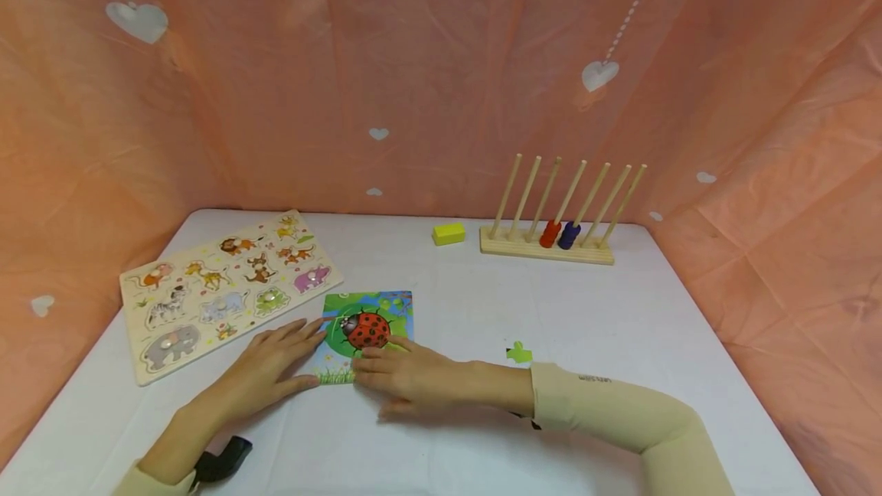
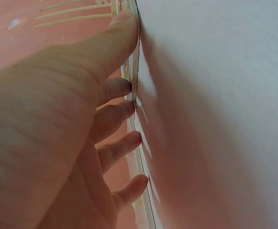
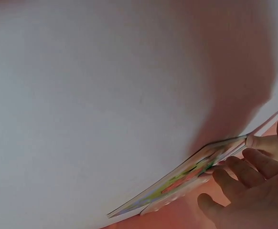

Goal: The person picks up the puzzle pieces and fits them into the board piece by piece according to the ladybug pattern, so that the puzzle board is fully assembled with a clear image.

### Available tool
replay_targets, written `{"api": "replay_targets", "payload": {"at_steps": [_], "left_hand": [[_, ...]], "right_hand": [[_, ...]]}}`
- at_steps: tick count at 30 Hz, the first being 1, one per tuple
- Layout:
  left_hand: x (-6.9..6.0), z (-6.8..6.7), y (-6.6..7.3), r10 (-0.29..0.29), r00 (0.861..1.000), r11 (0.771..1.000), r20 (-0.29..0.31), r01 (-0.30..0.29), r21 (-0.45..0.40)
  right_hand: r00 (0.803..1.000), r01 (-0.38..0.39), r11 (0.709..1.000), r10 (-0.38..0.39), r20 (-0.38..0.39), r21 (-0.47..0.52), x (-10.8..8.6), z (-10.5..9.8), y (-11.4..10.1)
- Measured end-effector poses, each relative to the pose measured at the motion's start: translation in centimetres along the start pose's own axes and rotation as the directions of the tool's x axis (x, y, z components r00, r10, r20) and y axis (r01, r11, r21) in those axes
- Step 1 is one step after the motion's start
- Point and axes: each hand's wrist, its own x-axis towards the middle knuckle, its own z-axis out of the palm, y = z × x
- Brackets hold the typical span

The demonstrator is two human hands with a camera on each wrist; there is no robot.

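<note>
A square ladybug jigsaw puzzle [image 1: 368,327] lies flat on the white table. My left hand [image 1: 272,366] lies along its left edge, fingers stretched out and thumb at the lower left corner. In the left wrist view the fingertips [image 2: 138,181] meet the edge at table level. My right hand [image 1: 409,377] rests over the puzzle's lower right part with fingers extended, hiding that corner; in the right wrist view its fingers [image 3: 241,171] reach over the picture. A green jigsaw piece [image 1: 519,352] lies apart to the right, just beyond the right forearm.
A wooden animal peg puzzle [image 1: 237,282] lies on the left. At the back are a yellow block [image 1: 449,233] and a wooden peg stand [image 1: 547,249] with red rings [image 1: 550,234] and blue rings [image 1: 570,235]. A dark object shows partly under the right forearm.
</note>
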Motion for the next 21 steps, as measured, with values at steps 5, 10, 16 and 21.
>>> {"api": "replay_targets", "payload": {"at_steps": [5,10,16,21], "left_hand": [[0.00,-0.10,0.08,-0.007,1.000,1.000,0.007,0.007,-0.004],[0.02,-0.03,0.05,-0.002,1.000,1.000,0.004,0.002,-0.007],[0.06,-0.15,0.10,0.007,1.000,1.000,-0.008,-0.007,-0.003],[0.05,-0.13,0.19,0.007,1.000,1.000,-0.009,-0.007,-0.009]], "right_hand": [[1.000,-0.006,1.000,0.006,0.027,-0.006,-0.32,0.38,-0.48],[0.999,-0.021,1.000,0.021,0.040,0.005,-0.37,0.53,-0.61],[0.998,-0.029,1.000,0.028,0.050,0.010,-0.31,0.54,-0.74],[0.998,-0.031,0.998,0.028,0.062,0.046,-0.44,0.45,-0.65]]}}
